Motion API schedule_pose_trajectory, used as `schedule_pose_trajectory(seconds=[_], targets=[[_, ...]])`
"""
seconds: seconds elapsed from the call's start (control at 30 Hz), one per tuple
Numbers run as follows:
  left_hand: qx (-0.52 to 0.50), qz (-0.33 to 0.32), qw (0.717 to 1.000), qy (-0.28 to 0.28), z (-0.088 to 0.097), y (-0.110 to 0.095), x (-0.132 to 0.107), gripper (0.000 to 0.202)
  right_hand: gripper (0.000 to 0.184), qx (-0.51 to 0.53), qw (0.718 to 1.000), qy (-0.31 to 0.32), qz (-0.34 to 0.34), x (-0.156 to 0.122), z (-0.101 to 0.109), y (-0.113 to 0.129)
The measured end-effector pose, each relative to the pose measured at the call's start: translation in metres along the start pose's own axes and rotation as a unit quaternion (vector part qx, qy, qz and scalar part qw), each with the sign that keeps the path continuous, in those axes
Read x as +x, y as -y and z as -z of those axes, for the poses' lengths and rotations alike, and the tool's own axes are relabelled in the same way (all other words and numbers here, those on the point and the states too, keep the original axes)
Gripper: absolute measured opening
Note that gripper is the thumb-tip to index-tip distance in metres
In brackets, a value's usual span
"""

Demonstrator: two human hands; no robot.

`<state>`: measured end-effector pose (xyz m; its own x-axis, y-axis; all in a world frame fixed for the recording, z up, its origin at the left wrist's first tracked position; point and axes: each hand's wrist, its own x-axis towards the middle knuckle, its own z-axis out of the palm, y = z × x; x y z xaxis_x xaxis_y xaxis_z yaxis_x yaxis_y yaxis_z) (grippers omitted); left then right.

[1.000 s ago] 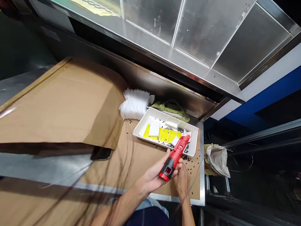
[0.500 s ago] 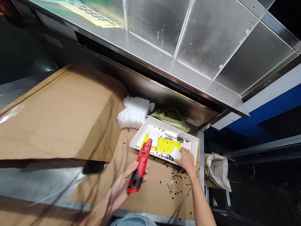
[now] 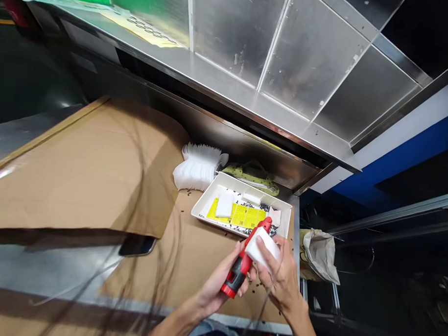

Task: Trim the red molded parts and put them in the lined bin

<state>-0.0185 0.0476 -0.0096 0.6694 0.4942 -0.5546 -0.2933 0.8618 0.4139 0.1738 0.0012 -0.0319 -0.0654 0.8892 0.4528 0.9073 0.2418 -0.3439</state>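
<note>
Brushed stainless-steel panels (image 3: 312, 58) are mounted above a workbench, and a brown cardboard sheet (image 3: 99, 173) is spread over its top. A white plastic tray (image 3: 241, 181) is set at the far right corner of the sheet, with yellow printed cards (image 3: 237, 215), a white foam pad (image 3: 224, 205) and small black pieces (image 3: 251, 231) lying inside it. More of the black pieces are scattered over the cardboard toward its near right corner. A stack of white fluted sheets (image 3: 196, 169) is placed just left of the tray, a green pouch (image 3: 251, 174) is laid behind it, and a crumpled paper bag (image 3: 320, 254) is seen past the bench's right edge. A red cordless tool (image 3: 238, 271) is clenched in the left hand (image 3: 220, 285) above the near part of the sheet, while a white foam block (image 3: 263, 248) is grasped in the right hand (image 3: 279, 273) and pressed over the tool's tip. If the tool were run there, the foam could be snagged or torn, and dark strands (image 3: 171, 264), probably hair, could be caught. A slip of the block could jolt the tool loose, and a knock to the tray could send the black pieces over the nearby right edge.
</note>
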Motion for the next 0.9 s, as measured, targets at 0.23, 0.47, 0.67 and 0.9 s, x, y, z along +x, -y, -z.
schedule_pose_trajectory(seconds=[0.23, 0.47, 0.67, 0.9], targets=[[0.118, -0.072, 0.988, 0.071, -0.005, 0.013, -0.001, 0.088, 0.042, -0.128, 0.984, -0.115, 0.047, -0.018, 0.018, 0.035], [0.149, -0.014, 0.981, 0.126, -0.013, 0.014, -0.006, 0.091, 0.042, -0.118, 0.982, -0.145, 0.031, -0.026, 0.024, 0.047], [0.133, 0.036, 0.98, 0.144, -0.012, 0.01, -0.003, 0.096, 0.036, -0.131, 0.982, -0.139, -0.01, -0.025, 0.032, 0.037], [0.191, -0.017, 0.971, 0.142, -0.005, 0.016, 0.004, 0.103, 0.035, -0.133, 0.984, -0.111, 0.044, -0.02, 0.044, 0.036]])
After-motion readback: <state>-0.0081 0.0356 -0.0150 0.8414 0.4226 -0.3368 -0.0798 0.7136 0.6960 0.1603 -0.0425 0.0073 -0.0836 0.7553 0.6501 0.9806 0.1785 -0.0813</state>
